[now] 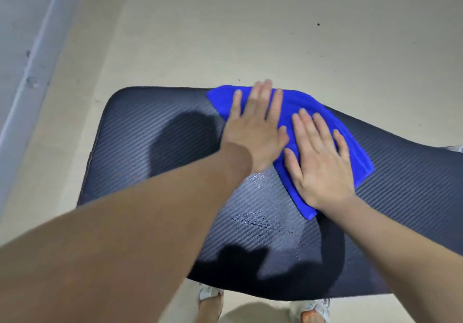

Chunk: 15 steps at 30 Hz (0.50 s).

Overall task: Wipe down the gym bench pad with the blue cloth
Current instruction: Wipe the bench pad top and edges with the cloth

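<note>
Cloth, blue, lies spread on pad near its far edge, one corner reaching that edge, another trailing toward pad centre. Both hands flat on it, fingers extended & slightly splayed, nothing gripped: left hand on far part, right hand on near part, thumbs almost touching. Prob. palms pressed down to spread pressure & keep cloth from bunching while it slides; two hands cover more width per pass. Damp-looking sheen on pad just near side of cloth, so that patch looks wiped; left end of pad looks dry, likely not done yet. Pad surface: dark woven/carbon-look texture. Faint mark or lettering near pad centre, too blurred to read. No brand or label legible on cloth. Shoes show below near edge.
</note>
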{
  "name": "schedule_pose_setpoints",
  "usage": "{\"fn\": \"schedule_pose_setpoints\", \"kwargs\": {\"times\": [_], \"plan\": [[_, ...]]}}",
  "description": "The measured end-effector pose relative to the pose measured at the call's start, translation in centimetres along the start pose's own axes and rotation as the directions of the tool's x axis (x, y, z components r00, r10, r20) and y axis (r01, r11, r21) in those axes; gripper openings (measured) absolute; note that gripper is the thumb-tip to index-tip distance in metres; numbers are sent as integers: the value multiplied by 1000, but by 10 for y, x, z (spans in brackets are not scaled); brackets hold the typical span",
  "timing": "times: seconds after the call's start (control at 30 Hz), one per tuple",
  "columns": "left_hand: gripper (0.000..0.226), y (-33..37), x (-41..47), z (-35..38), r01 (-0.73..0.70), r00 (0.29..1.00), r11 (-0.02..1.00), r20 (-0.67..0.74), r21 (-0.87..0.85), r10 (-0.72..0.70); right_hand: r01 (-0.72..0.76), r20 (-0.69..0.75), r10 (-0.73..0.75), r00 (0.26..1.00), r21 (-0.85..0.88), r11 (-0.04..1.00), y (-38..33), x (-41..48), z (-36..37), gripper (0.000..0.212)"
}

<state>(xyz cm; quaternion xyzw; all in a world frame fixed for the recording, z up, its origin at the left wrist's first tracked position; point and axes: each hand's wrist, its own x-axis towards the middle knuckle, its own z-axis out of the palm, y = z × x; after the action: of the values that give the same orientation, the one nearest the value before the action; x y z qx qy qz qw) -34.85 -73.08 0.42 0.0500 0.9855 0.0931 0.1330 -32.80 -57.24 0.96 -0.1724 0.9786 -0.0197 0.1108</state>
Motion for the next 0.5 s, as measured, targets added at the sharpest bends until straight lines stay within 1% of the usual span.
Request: {"fn": "schedule_pose_setpoints", "kwargs": {"times": [0.07,0.13,0.2,0.23,0.3,0.4,0.43,0.5], "plan": [[66,10,5,1,-54,999,998,4,13,54,-86,-8,86,996,11,996,3,-6,2,64],[66,-3,1,1,-108,994,993,-22,45,109,-148,-21,148,989,25,989,-7,-5,5,64],[66,-25,-4,-1,-149,988,987,-18,64,151,-165,-19,166,986,35,986,-28,-1,5,65],[66,-33,-7,-2,-145,989,986,-2,78,146,-152,-11,152,988,37,988,-37,2,5,66],[65,-59,-14,-5,-88,996,994,-1,65,88,-112,9,112,994,42,993,-62,12,6,67],[65,-105,-34,-8,-3,995,998,-103,64,10,-38,8,38,999,69,997,-110,27,6,67],[64,-121,-42,-9,11,993,998,-119,62,-4,-16,0,16,1000,89,996,-127,31,6,66],[65,-153,-61,-12,56,994,997,-97,54,-51,48,-16,-46,999,103,994,-161,35,9,65]]}}
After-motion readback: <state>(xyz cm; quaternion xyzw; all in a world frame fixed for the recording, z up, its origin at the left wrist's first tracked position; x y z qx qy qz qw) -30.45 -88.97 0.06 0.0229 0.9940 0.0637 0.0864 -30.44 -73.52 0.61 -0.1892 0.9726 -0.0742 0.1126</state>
